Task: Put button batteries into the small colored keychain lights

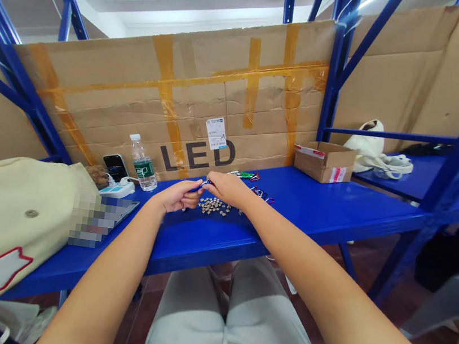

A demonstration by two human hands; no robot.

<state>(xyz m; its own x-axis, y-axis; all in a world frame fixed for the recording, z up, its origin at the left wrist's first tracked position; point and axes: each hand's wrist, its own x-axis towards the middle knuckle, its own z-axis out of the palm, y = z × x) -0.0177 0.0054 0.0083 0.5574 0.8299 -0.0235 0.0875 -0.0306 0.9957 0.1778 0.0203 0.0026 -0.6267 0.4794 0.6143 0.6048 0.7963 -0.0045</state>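
Over the blue tabletop my two hands meet around a slim blue object (197, 188); fingers cover most of it, so its kind is unclear. My left hand (180, 196) is closed on its near end, thumb along the top. Against the other end press the bent fingers of my right hand (227, 187). Just below the hands lies a loose pile of small round silvery discs (212, 206), like button cells. Behind my right hand are several slim green and red pieces (247, 176) and a few dark and purple clip-like pieces (261, 193).
On the left stand a water bottle (143, 164), a phone (115, 167), a white power strip (118, 188) and a cream bag (13, 221). An open cardboard box (324, 161) sits back right. A taped cardboard panel (128, 101) walls the rear of the blue table (314, 206).
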